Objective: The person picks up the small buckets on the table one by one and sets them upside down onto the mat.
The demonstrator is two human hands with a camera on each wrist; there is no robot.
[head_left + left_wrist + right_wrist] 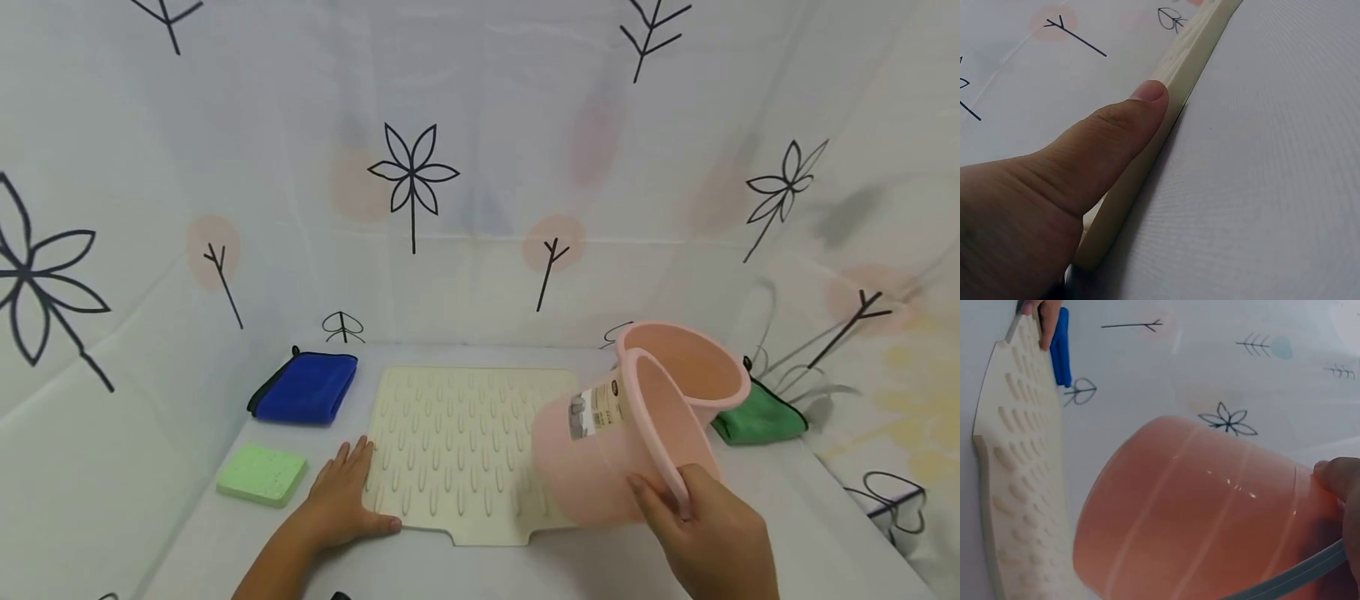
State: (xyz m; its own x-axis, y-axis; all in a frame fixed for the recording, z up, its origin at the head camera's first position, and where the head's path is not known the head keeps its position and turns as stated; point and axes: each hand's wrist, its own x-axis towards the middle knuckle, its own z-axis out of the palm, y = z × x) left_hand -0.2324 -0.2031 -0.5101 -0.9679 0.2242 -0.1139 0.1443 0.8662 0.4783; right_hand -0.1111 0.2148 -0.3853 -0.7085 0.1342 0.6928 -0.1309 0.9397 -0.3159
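A cream board with rows of raised ridges point(450, 467) lies flat at the centre. My left hand point(337, 496) rests at its near-left corner, fingers spread along the left side and thumb against the front edge. The left wrist view shows that thumb point(1119, 128) extended on the board's edge point(1154, 150). With my right hand point(712, 533) I grip the rim of a pink plastic bucket point(592, 467), tilted with its mouth to the right above the board's right part. A label point(596, 410) shows on its side. My right fingertips are hidden inside the bucket.
A second pink bucket point(693, 367) stands behind the held one, partly hidden. At the back left lies a folded blue cloth point(307, 387), with a green sponge point(262, 475) in front of it. A green cloth point(761, 417) lies at right. Patterned white sheeting point(480, 292) rises behind.
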